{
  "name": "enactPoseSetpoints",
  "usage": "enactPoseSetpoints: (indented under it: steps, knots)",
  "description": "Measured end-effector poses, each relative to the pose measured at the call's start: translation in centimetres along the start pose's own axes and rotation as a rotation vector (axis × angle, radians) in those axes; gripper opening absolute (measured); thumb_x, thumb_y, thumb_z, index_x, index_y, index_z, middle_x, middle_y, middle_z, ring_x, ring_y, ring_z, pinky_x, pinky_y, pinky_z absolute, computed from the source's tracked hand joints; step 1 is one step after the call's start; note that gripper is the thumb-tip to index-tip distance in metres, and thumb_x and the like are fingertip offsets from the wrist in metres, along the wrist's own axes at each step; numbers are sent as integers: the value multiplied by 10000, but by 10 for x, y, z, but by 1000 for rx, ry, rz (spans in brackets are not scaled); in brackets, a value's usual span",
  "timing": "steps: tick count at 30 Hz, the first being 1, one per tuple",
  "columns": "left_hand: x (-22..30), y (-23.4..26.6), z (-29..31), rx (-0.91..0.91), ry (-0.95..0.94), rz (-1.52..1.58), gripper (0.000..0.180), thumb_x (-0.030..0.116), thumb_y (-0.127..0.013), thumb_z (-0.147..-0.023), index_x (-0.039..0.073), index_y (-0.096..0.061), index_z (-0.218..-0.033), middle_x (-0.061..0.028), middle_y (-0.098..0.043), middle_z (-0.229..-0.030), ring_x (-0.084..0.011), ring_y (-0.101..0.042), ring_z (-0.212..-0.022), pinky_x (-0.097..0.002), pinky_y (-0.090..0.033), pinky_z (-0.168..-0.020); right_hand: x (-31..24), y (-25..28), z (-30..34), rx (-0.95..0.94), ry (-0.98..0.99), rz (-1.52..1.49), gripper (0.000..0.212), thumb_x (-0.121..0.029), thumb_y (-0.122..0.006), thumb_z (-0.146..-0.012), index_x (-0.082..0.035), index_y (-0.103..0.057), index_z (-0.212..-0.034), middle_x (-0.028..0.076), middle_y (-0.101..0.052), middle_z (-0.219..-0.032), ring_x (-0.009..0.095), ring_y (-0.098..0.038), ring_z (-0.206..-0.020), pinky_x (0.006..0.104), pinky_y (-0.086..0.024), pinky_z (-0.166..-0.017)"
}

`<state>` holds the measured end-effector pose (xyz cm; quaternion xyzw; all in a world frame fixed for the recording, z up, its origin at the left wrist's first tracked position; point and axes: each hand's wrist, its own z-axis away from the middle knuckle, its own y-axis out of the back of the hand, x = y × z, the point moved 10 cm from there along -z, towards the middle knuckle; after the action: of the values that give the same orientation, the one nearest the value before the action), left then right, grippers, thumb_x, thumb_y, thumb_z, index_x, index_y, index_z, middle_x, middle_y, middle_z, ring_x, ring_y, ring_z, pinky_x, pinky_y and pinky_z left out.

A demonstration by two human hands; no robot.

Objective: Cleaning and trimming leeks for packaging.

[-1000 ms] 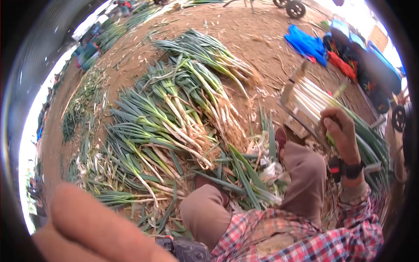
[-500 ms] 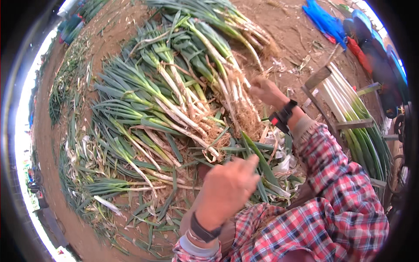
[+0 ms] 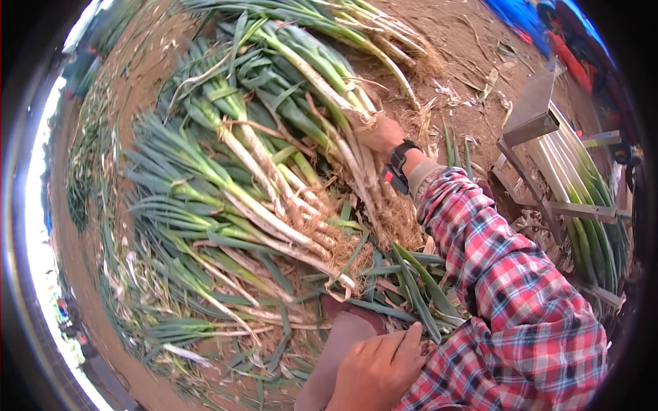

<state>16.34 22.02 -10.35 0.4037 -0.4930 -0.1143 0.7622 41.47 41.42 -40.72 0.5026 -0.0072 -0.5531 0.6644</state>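
My right hand (image 3: 379, 131) reaches into the pile and is closed around the pale stem of a leek (image 3: 312, 77); the fingertips are partly hidden. Below it, several more leeks hang together with shaggy brown roots (image 3: 397, 220). My left hand (image 3: 380, 370) is low near my lap, back upward, fingers curled and pressed together; its palm side is hidden. Just beyond it lie loose green leek leaves (image 3: 415, 294). A second group of leeks (image 3: 267, 218) lies to the left, roots toward me and dark green tops pointing away to the left.
A metal rack (image 3: 538, 118) at the right holds a bundle of cleaned leeks (image 3: 582, 198). Leaf scraps (image 3: 137, 288) litter the soil at the left. Another leek bunch (image 3: 384, 34) lies at the far side. Blue sheeting (image 3: 517, 19) and a red object (image 3: 570, 61) are at the far right.
My right hand has moved left onto the leek stem and closed on it. My left hand has drawn back lower, toward my lap. The whole view has shifted slightly.
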Motion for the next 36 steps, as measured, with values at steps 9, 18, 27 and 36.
enactPoseSetpoints:
  steps: [9,18,27,36]
  knots:
    - [-2,-13,-32,-144,-20,17,466,216,-713,-773,-4,-596,-1167,-126,-657,-969,-301,-641,-871,-390,-509,-790,-72,-24,77,-127,502,59,523,-268,-702,-779,42,-477,-1135,244,-637,-1023,329,-641,-922,396,-504,-803]
    - [-7,0,-33,-50,33,-38,425,177,-660,-799,19,-572,-1184,-115,-640,-949,-276,-615,-849,-377,-481,-742,-101,10,78,323,475,-124,759,-209,-782,-701,-83,-405,-1348,186,-483,-1242,374,-469,-1137,421,-400,-994]
    - [0,2,-24,-4,-5,-26,403,177,-661,-776,15,-586,-1138,-126,-622,-895,-292,-603,-798,-375,-486,-712,-146,-48,27,-338,198,-706,456,-314,-589,-887,128,-536,-984,217,-642,-776,265,-623,-660,383,-487,-586]
    - [-81,57,23,572,410,478,444,184,-600,-899,-25,-500,-1278,-182,-568,-1233,-276,-548,-1155,-357,-423,-966,-57,-64,302,-803,447,-866,349,-269,-505,-959,11,-524,-1166,33,-532,-905,83,-509,-775,250,-425,-615]
